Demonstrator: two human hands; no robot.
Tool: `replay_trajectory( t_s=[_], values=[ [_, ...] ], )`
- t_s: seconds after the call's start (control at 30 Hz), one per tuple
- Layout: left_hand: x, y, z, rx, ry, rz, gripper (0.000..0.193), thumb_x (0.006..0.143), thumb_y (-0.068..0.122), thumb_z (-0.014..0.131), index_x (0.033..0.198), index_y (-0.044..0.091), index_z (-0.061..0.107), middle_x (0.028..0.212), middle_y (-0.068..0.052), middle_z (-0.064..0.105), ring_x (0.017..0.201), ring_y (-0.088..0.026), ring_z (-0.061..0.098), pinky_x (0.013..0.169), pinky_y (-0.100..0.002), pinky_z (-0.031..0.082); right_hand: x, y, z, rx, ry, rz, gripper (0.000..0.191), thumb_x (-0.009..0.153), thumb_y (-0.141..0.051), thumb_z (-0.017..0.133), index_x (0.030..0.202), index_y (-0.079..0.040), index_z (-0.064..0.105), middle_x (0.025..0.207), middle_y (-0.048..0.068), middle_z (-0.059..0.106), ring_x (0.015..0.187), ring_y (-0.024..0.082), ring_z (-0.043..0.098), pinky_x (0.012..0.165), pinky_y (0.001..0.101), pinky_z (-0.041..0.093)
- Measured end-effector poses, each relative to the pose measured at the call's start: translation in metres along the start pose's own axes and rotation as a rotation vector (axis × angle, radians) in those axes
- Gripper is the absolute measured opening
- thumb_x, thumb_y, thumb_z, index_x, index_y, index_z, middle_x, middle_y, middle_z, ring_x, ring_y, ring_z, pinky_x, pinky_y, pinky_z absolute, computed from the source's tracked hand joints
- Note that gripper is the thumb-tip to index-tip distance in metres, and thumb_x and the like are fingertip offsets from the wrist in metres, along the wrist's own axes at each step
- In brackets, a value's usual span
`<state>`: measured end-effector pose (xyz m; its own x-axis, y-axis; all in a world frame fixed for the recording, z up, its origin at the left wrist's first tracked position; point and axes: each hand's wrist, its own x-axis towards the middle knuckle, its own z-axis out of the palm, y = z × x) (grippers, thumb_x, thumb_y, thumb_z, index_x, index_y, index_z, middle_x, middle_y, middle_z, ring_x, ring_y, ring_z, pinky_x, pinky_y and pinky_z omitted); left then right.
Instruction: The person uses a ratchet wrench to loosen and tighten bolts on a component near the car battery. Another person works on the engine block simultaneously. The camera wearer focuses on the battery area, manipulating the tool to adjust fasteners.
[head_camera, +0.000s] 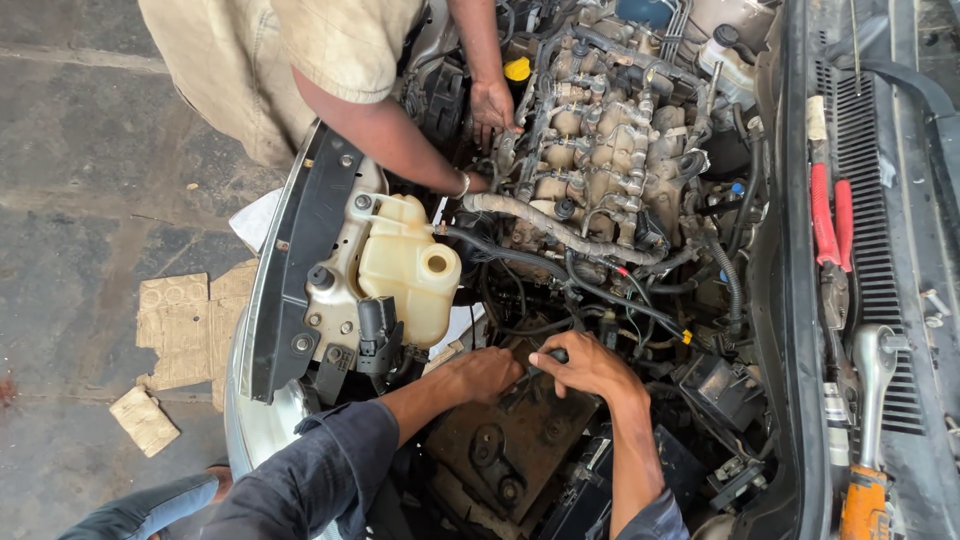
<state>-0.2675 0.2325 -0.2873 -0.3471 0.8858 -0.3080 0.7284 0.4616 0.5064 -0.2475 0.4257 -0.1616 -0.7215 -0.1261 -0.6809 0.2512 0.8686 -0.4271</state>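
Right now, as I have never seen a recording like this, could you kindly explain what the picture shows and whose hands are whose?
There is one picture, taken from a camera worn on a person's head, looking down into an open car engine bay. The two arms in dark blue sleeves coming up from the bottom are the wearer's own. The left hand and the right hand meet low in the bay above a rusty metal bracket; the right hand grips a dark tool handle. What the left holds is hidden. At the top, a second person in a beige shirt reaches into the engine with a hand. A cream coolant tank sits on the left. On the right ledge lie red-handled pliers and a ratchet.
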Motion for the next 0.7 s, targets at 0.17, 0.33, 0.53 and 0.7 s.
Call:
replay_trajectory(
  t_s=[0.17,0.33,0.53,0.7],
  values=[
    [-0.001,-0.003,0.002,-0.002,0.102,-0.006,0.009,0.085,0.006,0.067,0.084,-0.002,0.07,0.084,-0.023,0.071,0.082,-0.038,0.074,0.072,-0.045,0.06,0.0,-0.005,0.0,0.028,-0.003,-0.036,0.041,0.095,-0.044,0.063,0.119,-0.012,0.075,0.06,0.003,0.076,0.071,0.016,0.076,0.09,0.0355,0.055],
    [-0.003,-0.005,-0.002,-0.047,0.141,0.01,0.02,0.092,0.012,0.066,0.08,-0.004,0.067,0.076,-0.025,0.069,0.074,-0.038,0.073,0.069,-0.045,0.06,-0.005,-0.011,-0.004,0.032,0.138,-0.069,0.044,0.095,-0.047,0.065,0.11,-0.008,0.078,0.057,0.009,0.072,0.061,0.019,0.074,0.078,0.0388,0.058],
    [-0.001,-0.013,-0.002,0.032,0.17,-0.012,0.011,0.088,0.005,0.062,0.08,-0.001,0.067,0.076,-0.022,0.07,0.071,-0.036,0.074,0.063,-0.043,0.06,-0.008,-0.018,-0.003,0.13,0.096,-0.056,0.037,0.095,-0.039,0.064,0.106,-0.006,0.075,0.06,0.007,0.073,0.054,0.018,0.071,0.061,0.0383,0.058],
    [-0.002,-0.014,-0.003,0.043,0.274,-0.054,0.016,0.093,0.006,0.057,0.082,0.0,0.068,0.078,-0.022,0.069,0.074,-0.037,0.073,0.062,-0.044,0.059,-0.006,-0.013,-0.002,0.098,0.165,-0.037,0.036,0.097,-0.039,0.062,0.106,-0.006,0.075,0.06,0.009,0.073,0.053,0.018,0.07,0.061,0.037,0.057]
  ],
)
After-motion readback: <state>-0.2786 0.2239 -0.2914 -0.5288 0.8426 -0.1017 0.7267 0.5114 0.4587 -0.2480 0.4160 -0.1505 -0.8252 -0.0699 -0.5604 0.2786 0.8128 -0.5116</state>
